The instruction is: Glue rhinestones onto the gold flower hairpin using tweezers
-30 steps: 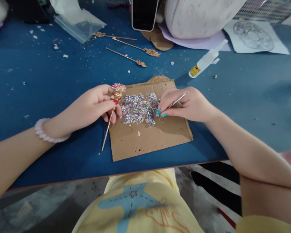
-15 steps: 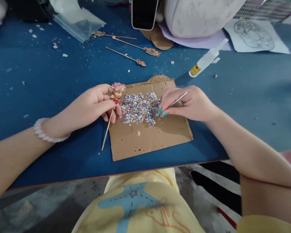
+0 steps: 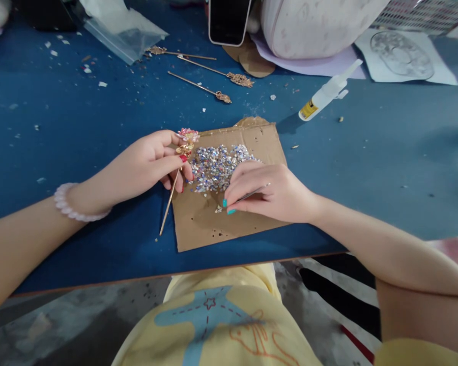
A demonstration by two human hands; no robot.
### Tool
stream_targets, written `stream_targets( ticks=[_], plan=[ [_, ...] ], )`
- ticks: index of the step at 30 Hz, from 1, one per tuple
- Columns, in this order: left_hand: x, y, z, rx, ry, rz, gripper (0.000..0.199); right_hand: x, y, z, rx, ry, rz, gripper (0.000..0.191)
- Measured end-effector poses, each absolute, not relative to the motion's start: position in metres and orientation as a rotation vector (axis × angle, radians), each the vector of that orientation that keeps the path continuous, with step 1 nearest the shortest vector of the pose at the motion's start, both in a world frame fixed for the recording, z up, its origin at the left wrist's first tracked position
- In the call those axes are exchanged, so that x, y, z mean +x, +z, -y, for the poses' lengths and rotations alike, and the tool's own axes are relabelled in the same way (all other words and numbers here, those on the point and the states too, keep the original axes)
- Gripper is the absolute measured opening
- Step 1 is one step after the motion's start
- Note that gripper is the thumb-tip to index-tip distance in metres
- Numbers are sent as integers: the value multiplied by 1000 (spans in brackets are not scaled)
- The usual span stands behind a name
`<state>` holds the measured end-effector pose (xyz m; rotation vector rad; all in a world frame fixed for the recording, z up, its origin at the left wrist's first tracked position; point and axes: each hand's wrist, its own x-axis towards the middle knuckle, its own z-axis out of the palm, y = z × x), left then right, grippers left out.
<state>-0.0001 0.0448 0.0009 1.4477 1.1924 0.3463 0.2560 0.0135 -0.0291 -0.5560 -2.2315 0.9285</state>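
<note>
My left hand [image 3: 152, 160] is closed on a gold hairpin [image 3: 170, 203] with a pink flower at its top, the stick pointing down past the cardboard's left edge. Red polish marks its nails. A thin metal tool, likely tweezers [image 3: 254, 192], is pinched in my right hand [image 3: 269, 190], whose nails are turquoise. Its tip, hidden by the fingers, is close to a small pale clump [image 3: 219, 209] on the cardboard [image 3: 198, 234]. Between the hands lies a pile of shiny blue and silver chips [image 3: 213, 168], partly covered by my right hand.
Several gold hairpins [image 3: 200, 84] lie behind the cardboard. A glue bottle [image 3: 320, 101] stands at the right back. Along the far side are a phone [image 3: 229, 23], a plastic bag [image 3: 127, 40], a white pouch [image 3: 316, 25] and a paper with a drawing [image 3: 404, 56].
My right hand has moved left and toward me with the tweezers, from the pile's right edge to the small pale clump. My left hand stays put with the hairpin.
</note>
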Motion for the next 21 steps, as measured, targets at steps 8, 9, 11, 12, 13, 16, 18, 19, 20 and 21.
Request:
stream_targets(
  ticks=[8,9,11,12,13,16,18,19,20,21],
  plan=[
    [-1,-10,-49,1510,387,-1209,9,272,-25,-21,-562,942,2184,4],
    [-1,-13,-50,1514,396,-1201,10,276,-24,-23,-565,947,2192,3],
    [-2,-17,-51,1513,398,-1206,10,284,-22,-27,-593,953,2223,3],
    [-2,-17,-51,1513,397,-1207,10,288,-21,-29,-615,949,2244,3],
    [-2,-17,-51,1513,396,-1208,10,291,-20,-31,-633,946,2264,3],
    [0,-12,-49,1509,386,-1222,7,297,-18,-35,-674,909,2303,4],
    [1,-9,-47,1504,380,-1232,7,299,-17,-36,-691,888,2324,4],
    [1,-7,-46,1507,381,-1233,7,299,-17,-36,-695,882,2331,5],
    [1,-7,-46,1511,384,-1227,7,299,-17,-36,-698,877,2334,5],
    [1,-7,-46,1514,390,-1219,7,298,-16,-36,-699,875,2336,6]
  ],
)
